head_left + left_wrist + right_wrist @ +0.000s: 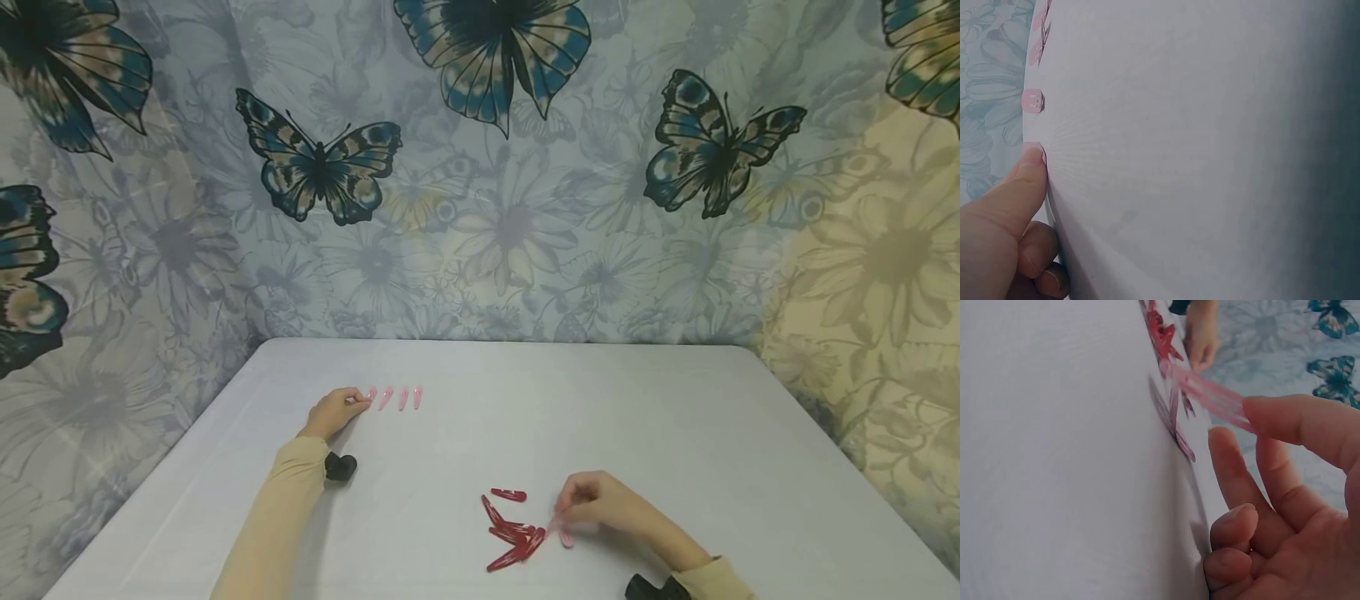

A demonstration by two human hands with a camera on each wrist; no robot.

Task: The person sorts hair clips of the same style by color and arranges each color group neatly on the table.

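Observation:
At the back left of the table, my left hand (333, 414) pinches the near end of a pink snap hair clip (1032, 147) between thumb and finger. This clip is the leftmost of a row; three more pink clips (403, 398) lie to its right, spaced apart. At the front, my right hand (603, 504) holds another pink snap hair clip (1213, 399) by one end, tilted over the table. Below it, a further pink clip (566, 540) lies on the surface. Left of the right hand is a loose pile of several dark red hair clips (517, 537).
Everything lies on a white table (450, 450) with rounded far corners. A cloth (517, 283) printed with butterflies and flowers hangs behind and beside it. Black wrist devices (341, 467) sit at both sleeves.

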